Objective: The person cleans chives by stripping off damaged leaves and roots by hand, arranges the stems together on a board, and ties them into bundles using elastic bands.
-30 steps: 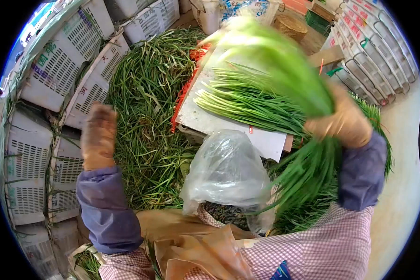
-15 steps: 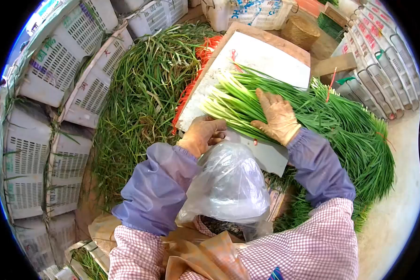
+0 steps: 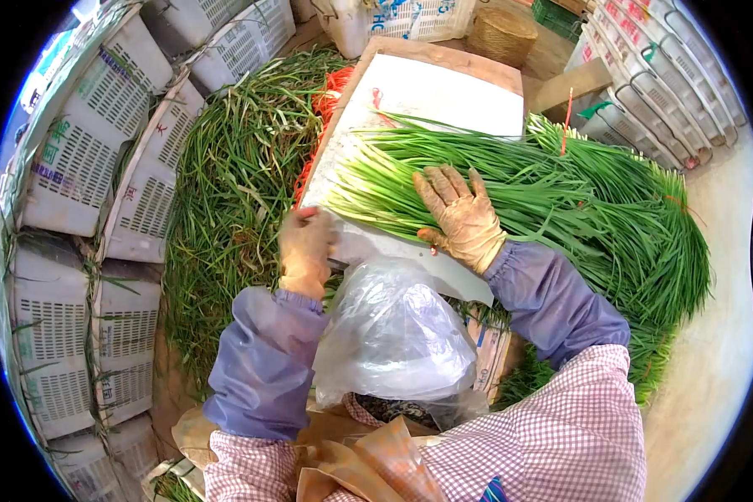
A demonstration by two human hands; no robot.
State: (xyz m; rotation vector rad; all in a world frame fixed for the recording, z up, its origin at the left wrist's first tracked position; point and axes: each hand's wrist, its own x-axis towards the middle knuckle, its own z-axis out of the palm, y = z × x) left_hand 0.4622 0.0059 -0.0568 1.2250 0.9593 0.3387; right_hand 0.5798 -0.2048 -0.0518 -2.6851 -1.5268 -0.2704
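Note:
Long green garlic chives (image 3: 510, 180) lie across the white board (image 3: 443, 92), their pale stem ends pointing left. Fingers spread, my right hand (image 3: 463, 216) in a stained glove rests flat on them. My left hand (image 3: 305, 251), also gloved, is at the board's lower left edge, away from the stems. Motion smears its fingers, and a bit of red shows at their tips; whether they hold it I cannot tell. Red ties (image 3: 335, 82) hang in a row along the board's left edge. A clear plastic bag (image 3: 397, 335) bulges up between my forearms.
A heap of loose, limp leaves (image 3: 226, 209) fills the floor at left, beside stacked white crates (image 3: 54, 314). More crates (image 3: 657, 79) stand at upper right. A roll of twine (image 3: 502, 38) sits behind the board. Tied chive bunches (image 3: 661, 243) are piled at right.
My left hand has moved left, away from the stem ends to the board's left edge. My right hand stays spread on the chives. The view has shifted slightly.

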